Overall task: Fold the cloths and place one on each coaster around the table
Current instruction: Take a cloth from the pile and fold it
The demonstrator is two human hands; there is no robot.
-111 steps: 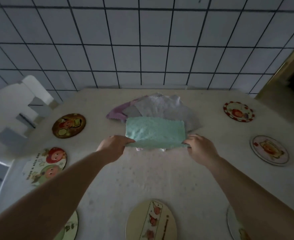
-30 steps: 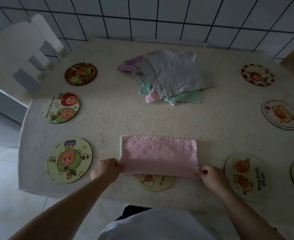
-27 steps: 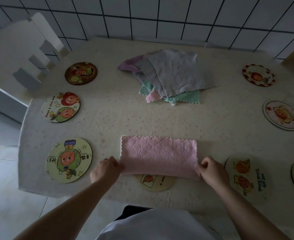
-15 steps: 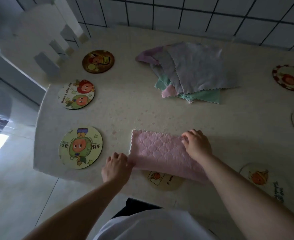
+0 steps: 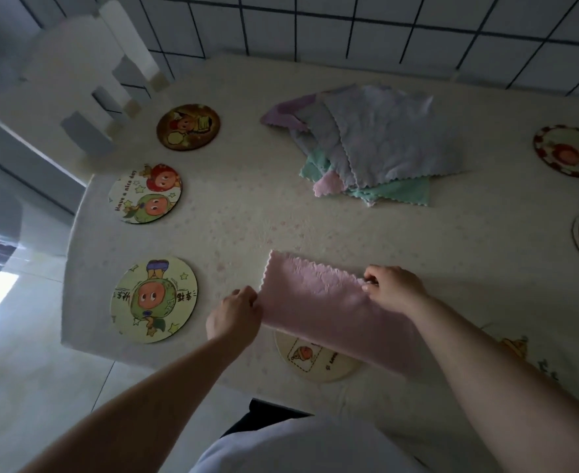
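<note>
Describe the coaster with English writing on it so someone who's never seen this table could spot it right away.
Start at the white chair by the table's left edge, where three round coasters run in a line. It is the middle coaster, between a dark brown coaster and a green-figure coaster. Only it shows two round cartoon heads, red above green, with "Have a nice day" along its rim.
</note>
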